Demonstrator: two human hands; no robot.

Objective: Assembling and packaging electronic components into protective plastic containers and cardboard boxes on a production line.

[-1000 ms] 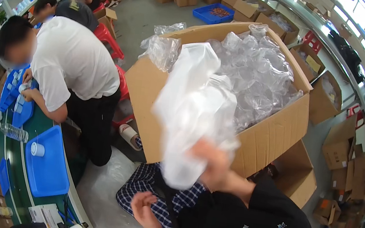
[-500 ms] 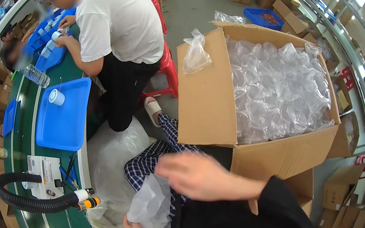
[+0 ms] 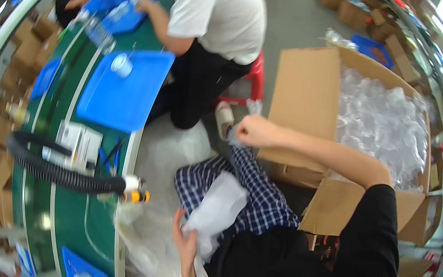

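Note:
My right hand point(image 3: 257, 131) is closed round a crumpled clear plastic bag point(image 3: 254, 107), which sticks out above and below the fist, in front of the box flap. Translucent white plastic bags point(image 3: 218, 203) lie in a loose stack on my checked trousers. At the stack's left edge is my left hand point(image 3: 185, 242), its fingers apart and touching the plastic. To the right stands a big cardboard box point(image 3: 304, 93), filled with clear, rounded plastic pieces point(image 3: 382, 121).
A green workbench point(image 3: 67, 207) at left carries a blue tray point(image 3: 126, 91) with a white cup, a small white device and a black hose point(image 3: 69, 174). A co-worker in a white shirt point(image 3: 225, 14) sits ahead on a red stool point(image 3: 256, 81). Large plastic sacks point(image 3: 159, 158) fill the floor beside the bench.
My right hand has moved forward and taken the clear bag that lay on the box flap. My left hand's fingers have spread at the white bags. The whole view has shifted.

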